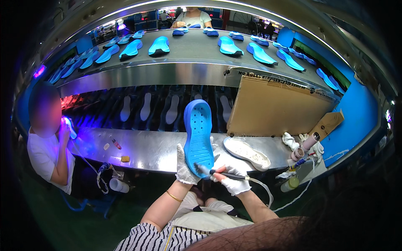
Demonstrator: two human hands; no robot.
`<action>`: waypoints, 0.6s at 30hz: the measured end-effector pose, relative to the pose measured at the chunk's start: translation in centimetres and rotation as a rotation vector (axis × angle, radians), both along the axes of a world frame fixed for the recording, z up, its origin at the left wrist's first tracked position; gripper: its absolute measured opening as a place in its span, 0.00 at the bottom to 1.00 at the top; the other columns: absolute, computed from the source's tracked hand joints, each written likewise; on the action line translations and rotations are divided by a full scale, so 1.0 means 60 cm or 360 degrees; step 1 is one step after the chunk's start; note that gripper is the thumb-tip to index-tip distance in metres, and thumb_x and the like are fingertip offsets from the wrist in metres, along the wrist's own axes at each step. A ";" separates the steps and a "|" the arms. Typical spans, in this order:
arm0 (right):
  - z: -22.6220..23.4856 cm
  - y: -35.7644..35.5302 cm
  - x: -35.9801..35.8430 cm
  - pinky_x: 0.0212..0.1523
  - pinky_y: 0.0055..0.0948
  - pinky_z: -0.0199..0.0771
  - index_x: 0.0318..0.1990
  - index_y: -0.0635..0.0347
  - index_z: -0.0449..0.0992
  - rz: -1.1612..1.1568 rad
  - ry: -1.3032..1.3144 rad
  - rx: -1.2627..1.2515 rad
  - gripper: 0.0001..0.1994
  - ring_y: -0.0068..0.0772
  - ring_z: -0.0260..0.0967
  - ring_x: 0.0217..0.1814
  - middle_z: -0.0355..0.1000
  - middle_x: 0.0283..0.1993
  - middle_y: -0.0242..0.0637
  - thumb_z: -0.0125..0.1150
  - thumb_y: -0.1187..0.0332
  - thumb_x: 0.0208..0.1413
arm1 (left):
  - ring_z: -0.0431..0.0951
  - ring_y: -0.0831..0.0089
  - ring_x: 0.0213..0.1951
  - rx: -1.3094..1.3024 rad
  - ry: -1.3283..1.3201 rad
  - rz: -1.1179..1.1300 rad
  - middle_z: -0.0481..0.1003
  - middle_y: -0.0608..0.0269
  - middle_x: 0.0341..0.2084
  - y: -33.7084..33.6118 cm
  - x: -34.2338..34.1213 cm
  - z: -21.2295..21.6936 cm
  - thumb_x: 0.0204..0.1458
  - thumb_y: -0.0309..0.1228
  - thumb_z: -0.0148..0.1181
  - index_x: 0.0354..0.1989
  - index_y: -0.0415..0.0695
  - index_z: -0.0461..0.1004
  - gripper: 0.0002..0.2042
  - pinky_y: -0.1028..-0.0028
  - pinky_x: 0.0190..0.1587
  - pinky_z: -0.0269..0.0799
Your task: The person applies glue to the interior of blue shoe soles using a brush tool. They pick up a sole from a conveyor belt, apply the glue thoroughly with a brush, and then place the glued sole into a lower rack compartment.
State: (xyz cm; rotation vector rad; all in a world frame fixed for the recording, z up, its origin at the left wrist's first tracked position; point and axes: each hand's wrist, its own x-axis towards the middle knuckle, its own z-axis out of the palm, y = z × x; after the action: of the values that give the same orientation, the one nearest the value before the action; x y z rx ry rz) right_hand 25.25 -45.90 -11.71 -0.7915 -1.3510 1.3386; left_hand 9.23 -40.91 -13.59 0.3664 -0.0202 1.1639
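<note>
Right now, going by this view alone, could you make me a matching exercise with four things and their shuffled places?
Things:
1. blue shoe sole
2. black-handled brush
3. white sole-shaped piece
4. cardboard sheet

Places:
A. lying on the metal bench
B. in the gloved right hand
C. standing upright behind the white piece
D. in the gloved left hand

Pairs: 1-D, 2-B, 3-A, 4-C

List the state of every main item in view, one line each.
Left hand: gloved, holding the blue sole
Right hand: partly gloved, gripping the brush
Blue sole: held off the bench, holed end up
Brush: bristles over the sole's lower end, contact unclear
Hose: attached to the brush handle, curved
White sole-shaped piece: lying on the metal bench, unheld
Cardboard: standing on edge
</note>
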 end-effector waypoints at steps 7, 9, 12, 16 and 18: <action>-0.004 -0.009 -0.018 0.34 0.22 0.70 0.31 0.62 0.73 -0.0041 -0.0374 0.0443 0.06 0.22 0.70 0.32 0.73 0.30 0.35 0.62 0.81 0.44 | 0.67 0.56 0.52 0.0011 -0.0039 0.0069 0.64 0.50 0.53 0.009 -0.005 0.014 0.49 0.61 0.44 0.58 0.40 0.57 0.38 0.54 0.57 0.60; 0.005 0.001 -0.001 0.34 0.20 0.69 0.31 0.62 0.73 0.0096 -0.0286 -0.0036 0.04 0.20 0.68 0.32 0.72 0.31 0.32 0.61 0.78 0.47 | 0.68 0.56 0.51 0.0006 -0.0022 0.0070 0.64 0.50 0.53 0.013 -0.011 0.013 0.49 0.60 0.44 0.58 0.40 0.57 0.37 0.54 0.56 0.60; -0.008 0.014 0.006 0.31 0.18 0.67 0.32 0.61 0.73 -0.0069 -0.0290 0.0309 0.05 0.18 0.67 0.29 0.71 0.30 0.31 0.60 0.78 0.47 | 0.68 0.56 0.51 -0.0012 0.0014 0.0040 0.64 0.50 0.52 0.021 -0.016 0.010 0.50 0.60 0.44 0.58 0.40 0.57 0.37 0.54 0.56 0.61; 0.005 0.009 0.006 0.30 0.19 0.67 0.31 0.62 0.73 0.0094 -0.0476 0.0332 0.04 0.19 0.67 0.29 0.71 0.28 0.31 0.60 0.78 0.46 | 0.68 0.56 0.51 -0.0049 0.0102 -0.0008 0.65 0.49 0.52 0.036 -0.025 0.001 0.50 0.59 0.43 0.58 0.40 0.58 0.36 0.55 0.56 0.61; 0.006 0.014 0.010 0.32 0.21 0.68 0.32 0.61 0.73 0.0160 -0.0308 0.0140 0.04 0.20 0.67 0.29 0.71 0.28 0.30 0.60 0.76 0.47 | 0.68 0.56 0.50 -0.0065 0.0164 -0.0043 0.65 0.49 0.52 0.047 -0.027 -0.002 0.50 0.59 0.43 0.57 0.40 0.58 0.36 0.55 0.56 0.62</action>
State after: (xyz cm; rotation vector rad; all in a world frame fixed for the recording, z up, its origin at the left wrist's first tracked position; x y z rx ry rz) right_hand 25.86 -45.03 -11.34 -0.8187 -1.6097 1.2958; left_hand 7.58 -38.10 -13.70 0.3884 0.0886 1.1161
